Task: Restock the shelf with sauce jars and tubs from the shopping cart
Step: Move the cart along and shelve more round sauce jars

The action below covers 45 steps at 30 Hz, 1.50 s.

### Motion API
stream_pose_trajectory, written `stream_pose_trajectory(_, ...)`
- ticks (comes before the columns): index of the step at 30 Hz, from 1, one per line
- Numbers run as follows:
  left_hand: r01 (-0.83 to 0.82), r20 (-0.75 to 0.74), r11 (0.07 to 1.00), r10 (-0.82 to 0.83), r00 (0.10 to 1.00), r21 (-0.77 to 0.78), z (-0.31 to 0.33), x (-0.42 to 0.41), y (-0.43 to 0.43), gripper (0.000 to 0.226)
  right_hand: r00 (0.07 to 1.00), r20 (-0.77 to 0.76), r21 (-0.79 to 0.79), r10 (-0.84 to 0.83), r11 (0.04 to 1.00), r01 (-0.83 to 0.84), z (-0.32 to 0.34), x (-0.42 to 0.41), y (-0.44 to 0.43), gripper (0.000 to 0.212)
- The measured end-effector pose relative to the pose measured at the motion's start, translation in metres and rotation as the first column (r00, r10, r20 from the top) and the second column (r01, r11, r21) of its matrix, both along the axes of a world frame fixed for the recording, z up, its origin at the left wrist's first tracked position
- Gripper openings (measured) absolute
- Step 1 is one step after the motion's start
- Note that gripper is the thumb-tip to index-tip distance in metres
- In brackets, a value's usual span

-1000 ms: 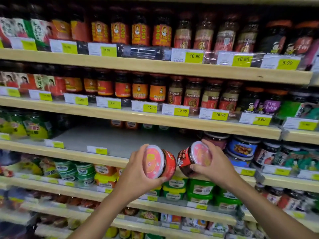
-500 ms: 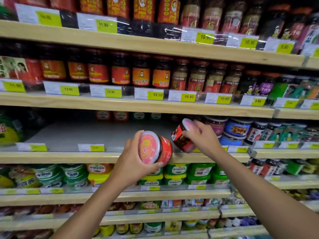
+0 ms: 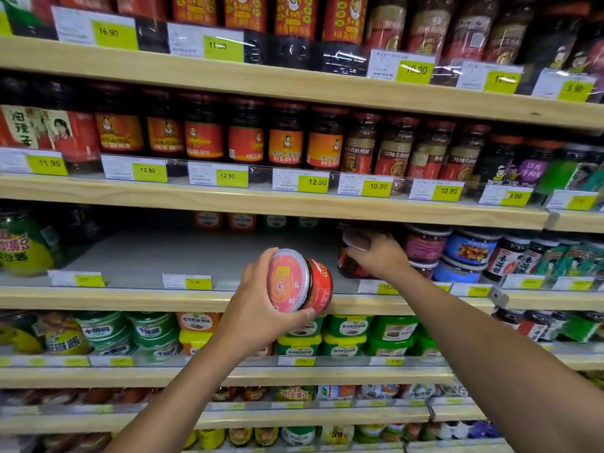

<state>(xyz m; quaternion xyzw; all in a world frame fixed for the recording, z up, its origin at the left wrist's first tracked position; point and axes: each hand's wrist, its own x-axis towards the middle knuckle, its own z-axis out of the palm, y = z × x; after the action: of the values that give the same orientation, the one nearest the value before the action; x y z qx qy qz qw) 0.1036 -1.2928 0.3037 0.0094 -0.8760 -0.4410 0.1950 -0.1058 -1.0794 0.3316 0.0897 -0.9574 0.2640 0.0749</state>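
Note:
My left hand grips a red sauce tub on its side, its pink lid facing me, in front of the wooden edge of the half-bare middle shelf. My right hand reaches into that shelf and holds a second sauce jar with a pale pink lid. That jar stands upright on the shelf's grey surface at the right end of the gap, beside a jar with a dark label. My fingers cover most of its front.
Blue-lidded tubs and dark jars fill the shelf to the right. Green-labelled jars stand at the left end, small tubs at the back. Rows of red-labelled jars line the shelves above; green tubs sit below. Price tags run along each edge.
My right hand has carried its jar forward and down onto the middle shelf, turning it upright. My left hand with the red tub has stayed in front of the shelf edge.

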Motion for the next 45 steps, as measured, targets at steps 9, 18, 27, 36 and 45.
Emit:
stream_pose_trajectory(9,-0.008,0.021,1.0,0.009,1.0,-0.01,-0.006,-0.005,-0.004,0.108,0.961,-0.26,0.321,0.099,0.947,-0.011,-0.025,0.02,0.002,0.057)
stream_pose_trajectory(18,-0.027,0.034,1.0,0.027,0.999,-0.008,-0.013,-0.015,-0.002,0.108,0.911,-0.379,0.453,0.163,0.891,0.029,-0.036,0.038,0.002,0.059)
stream_pose_trajectory(27,-0.033,0.044,0.999,0.034,0.998,-0.017,-0.014,-0.026,0.002,0.112,0.91,-0.324,0.554,0.259,0.831,-0.039,-0.027,0.013,0.003,0.061)
stream_pose_trajectory(36,-0.047,0.014,0.999,0.047,0.999,0.015,-0.012,-0.041,0.008,0.109,0.897,-0.213,0.629,0.387,0.757,-0.177,-0.007,-0.003,0.021,0.055)
stream_pose_trajectory(45,-0.055,0.003,0.998,0.055,0.998,0.002,-0.013,-0.041,0.006,0.108,0.919,-0.258,0.554,0.297,0.825,-0.111,-0.023,-0.007,0.008,0.062)
